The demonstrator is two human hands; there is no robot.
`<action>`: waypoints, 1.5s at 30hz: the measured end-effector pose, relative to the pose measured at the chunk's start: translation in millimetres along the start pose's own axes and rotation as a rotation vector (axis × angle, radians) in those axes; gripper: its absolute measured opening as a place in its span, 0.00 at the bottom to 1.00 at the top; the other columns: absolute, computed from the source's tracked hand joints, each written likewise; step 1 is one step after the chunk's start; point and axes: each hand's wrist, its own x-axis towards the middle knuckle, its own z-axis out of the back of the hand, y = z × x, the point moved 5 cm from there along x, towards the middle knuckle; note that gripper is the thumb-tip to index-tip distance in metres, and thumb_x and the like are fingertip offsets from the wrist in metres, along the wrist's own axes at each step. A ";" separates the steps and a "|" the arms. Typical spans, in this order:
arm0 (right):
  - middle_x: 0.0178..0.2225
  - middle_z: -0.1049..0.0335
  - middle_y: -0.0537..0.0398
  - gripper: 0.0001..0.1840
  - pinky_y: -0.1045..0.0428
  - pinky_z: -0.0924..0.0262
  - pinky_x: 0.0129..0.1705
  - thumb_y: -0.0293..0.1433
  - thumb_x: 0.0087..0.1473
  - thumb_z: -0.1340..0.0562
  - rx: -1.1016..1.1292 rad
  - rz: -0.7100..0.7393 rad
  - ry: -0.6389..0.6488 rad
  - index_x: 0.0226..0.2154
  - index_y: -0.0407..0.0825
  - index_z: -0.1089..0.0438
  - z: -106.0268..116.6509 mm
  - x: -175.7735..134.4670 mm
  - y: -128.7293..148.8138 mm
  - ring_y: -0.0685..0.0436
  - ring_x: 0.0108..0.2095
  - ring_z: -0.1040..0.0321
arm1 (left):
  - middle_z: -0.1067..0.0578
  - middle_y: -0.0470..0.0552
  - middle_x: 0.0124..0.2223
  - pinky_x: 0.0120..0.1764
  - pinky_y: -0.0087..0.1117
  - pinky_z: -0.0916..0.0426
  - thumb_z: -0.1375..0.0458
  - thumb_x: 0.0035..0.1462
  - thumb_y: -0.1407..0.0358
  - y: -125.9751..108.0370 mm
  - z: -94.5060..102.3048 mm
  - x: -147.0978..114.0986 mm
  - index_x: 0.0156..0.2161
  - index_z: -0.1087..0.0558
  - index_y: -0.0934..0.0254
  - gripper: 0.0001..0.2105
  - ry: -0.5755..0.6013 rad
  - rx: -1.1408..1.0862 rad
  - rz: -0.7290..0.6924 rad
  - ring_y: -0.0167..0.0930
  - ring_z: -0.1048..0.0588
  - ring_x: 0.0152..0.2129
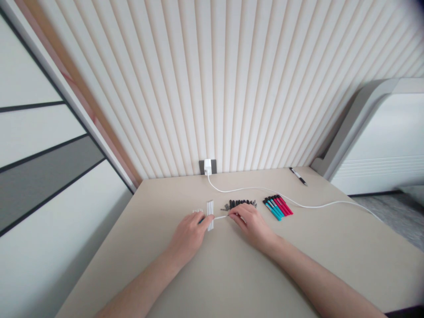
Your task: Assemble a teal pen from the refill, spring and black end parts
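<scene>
A thin white pen refill (220, 217) stretches between my hands, just above the table. Its left end sits pinched in my left hand (189, 232), where a small dark blue bit also shows between thumb and finger. My right hand (249, 223) has its fingertips closed at the dark right tip; anything smaller held there is too small to make out. A row of white refills (210, 208) lies beside my left thumb, partly covered by it. Small white pieces (198, 210) are just behind my left knuckles. Black pen parts (236, 202) lie behind my right fingers, partly hidden.
Turquoise and red pen barrels with black ends (277, 207) lie in a row to the right. A white cable (255, 188) runs from a charger (207, 167) across the table (212, 274). A black and white pen (298, 176) lies near the ribbed wall.
</scene>
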 end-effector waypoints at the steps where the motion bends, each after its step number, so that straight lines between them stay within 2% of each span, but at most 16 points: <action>1: 0.35 0.25 0.52 0.09 0.48 0.37 0.42 0.31 0.63 0.44 0.000 0.004 0.001 0.37 0.50 0.28 0.0 0.0 0.4 0.45 0.38 0.29 | 0.29 0.50 0.36 0.40 0.36 0.31 0.49 0.60 0.75 -0.1 0.3 -0.1 0.48 0.30 0.60 0.14 -0.010 -0.002 -0.003 0.34 0.28 0.35; 5: 0.35 0.25 0.52 0.09 0.48 0.37 0.42 0.31 0.63 0.45 0.011 0.011 0.010 0.37 0.50 0.28 -0.1 0.1 0.6 0.45 0.38 0.30 | 0.29 0.50 0.36 0.39 0.35 0.31 0.50 0.60 0.76 0.0 0.4 -0.5 0.48 0.31 0.60 0.15 -0.031 0.003 -0.007 0.33 0.29 0.34; 13: 0.35 0.25 0.52 0.09 0.48 0.38 0.43 0.31 0.63 0.44 0.007 -0.012 0.025 0.37 0.50 0.29 -0.9 0.1 -1.1 0.45 0.38 0.30 | 0.30 0.50 0.37 0.39 0.35 0.31 0.49 0.60 0.76 2.0 -4.2 -0.9 0.50 0.31 0.60 0.15 0.025 0.019 0.013 0.34 0.29 0.35; 32: 0.36 0.25 0.54 0.08 0.49 0.40 0.44 0.29 0.63 0.44 0.028 0.000 0.051 0.37 0.51 0.29 -1.2 0.5 0.5 0.45 0.38 0.31 | 0.29 0.49 0.38 0.42 0.35 0.32 0.49 0.61 0.75 1.6 -4.6 0.1 0.50 0.31 0.59 0.14 0.069 0.000 0.024 0.33 0.29 0.37; 45: 0.39 0.26 0.51 0.10 0.48 0.39 0.45 0.30 0.61 0.41 0.095 0.056 -0.029 0.45 0.51 0.30 -0.1 -1.7 6.0 0.44 0.41 0.31 | 0.30 0.49 0.37 0.40 0.35 0.31 0.48 0.61 0.75 -3.1 0.0 -0.9 0.51 0.31 0.60 0.15 -0.019 0.014 -0.041 0.33 0.29 0.35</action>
